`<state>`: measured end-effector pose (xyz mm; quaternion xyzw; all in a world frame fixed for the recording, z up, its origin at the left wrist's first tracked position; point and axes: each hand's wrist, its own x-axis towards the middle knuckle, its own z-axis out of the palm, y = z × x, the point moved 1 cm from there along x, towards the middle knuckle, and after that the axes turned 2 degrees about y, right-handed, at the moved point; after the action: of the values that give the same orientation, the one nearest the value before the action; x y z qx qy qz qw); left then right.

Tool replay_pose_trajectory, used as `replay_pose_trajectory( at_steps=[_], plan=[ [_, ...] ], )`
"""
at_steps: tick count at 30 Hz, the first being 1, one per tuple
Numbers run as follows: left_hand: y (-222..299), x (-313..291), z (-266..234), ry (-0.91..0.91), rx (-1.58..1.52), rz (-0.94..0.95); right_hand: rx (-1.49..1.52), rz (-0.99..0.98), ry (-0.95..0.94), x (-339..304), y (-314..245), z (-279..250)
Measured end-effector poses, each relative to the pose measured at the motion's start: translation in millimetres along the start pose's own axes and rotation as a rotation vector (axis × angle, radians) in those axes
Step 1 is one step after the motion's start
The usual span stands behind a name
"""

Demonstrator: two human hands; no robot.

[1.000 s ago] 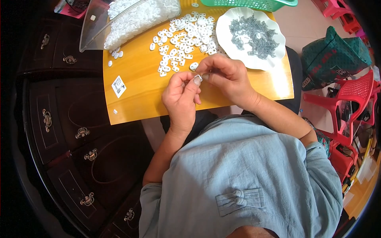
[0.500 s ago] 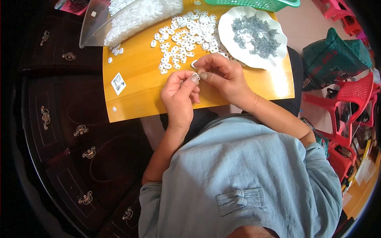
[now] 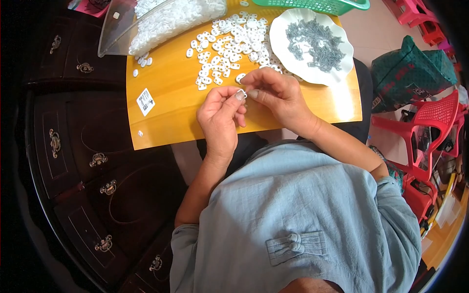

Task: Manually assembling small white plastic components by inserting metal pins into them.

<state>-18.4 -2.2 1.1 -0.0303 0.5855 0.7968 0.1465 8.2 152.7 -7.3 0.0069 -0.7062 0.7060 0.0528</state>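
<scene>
My left hand (image 3: pixel 218 117) is closed, thumb and forefinger pinching a small white plastic piece (image 3: pixel 244 92) with an opening in it. Close beside it on the right is my right hand (image 3: pixel 282 100), its fingers curled and its thumb tip almost at the piece. Whatever those right fingers hold, if anything, is too small or hidden to make out. Just beyond my right fingertips lies a white oval piece with holes (image 3: pixel 240 78). Many similar white two-holed pieces (image 3: pixel 227 51) are spread over the yellow tabletop (image 3: pixel 176 107) beyond my hands.
A white scalloped plate (image 3: pixel 312 75) of small grey pieces (image 3: pixel 317 44) stands at the far right. Far left is a clear bin (image 3: pixel 115 36) heaped with white pieces; a green basket (image 3: pixel 337 6) sits behind. Dark drawers (image 3: pixel 73 117) flank the left, red chairs (image 3: pixel 430 117) and a green bag (image 3: pixel 410 73) the right.
My right thumb has drawn back slightly from the white piece in my left fingers. More of the oval piece beyond my right fingertips shows. My left hand stays nearly still.
</scene>
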Motion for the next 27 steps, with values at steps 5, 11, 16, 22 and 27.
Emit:
replay_pose_trajectory(
  at_steps=[5,11,16,22,27],
  plan=[
    [-1.2,-1.0,0.5,0.005,0.003,0.006,-0.039,0.009,0.03,-0.3,-0.3,-2.3],
    [-3.4,0.5,-5.1,0.065,-0.012,0.043,-0.6,-0.53,0.077,-8.8,-11.6,-19.6],
    [-2.9,1.3,-3.4,0.07,-0.029,0.068,-0.742,-0.75,-0.098,-44.5,-13.6,-24.7],
    [-5.9,-1.3,-8.9,0.059,-0.043,0.086,-0.813,-0.657,-0.157,-42.7,-7.7,-21.3],
    [-1.0,-5.3,-12.2,0.005,-0.116,0.011,-0.63,-0.482,-0.07,-34.4,-22.2,-26.5]
  ],
)
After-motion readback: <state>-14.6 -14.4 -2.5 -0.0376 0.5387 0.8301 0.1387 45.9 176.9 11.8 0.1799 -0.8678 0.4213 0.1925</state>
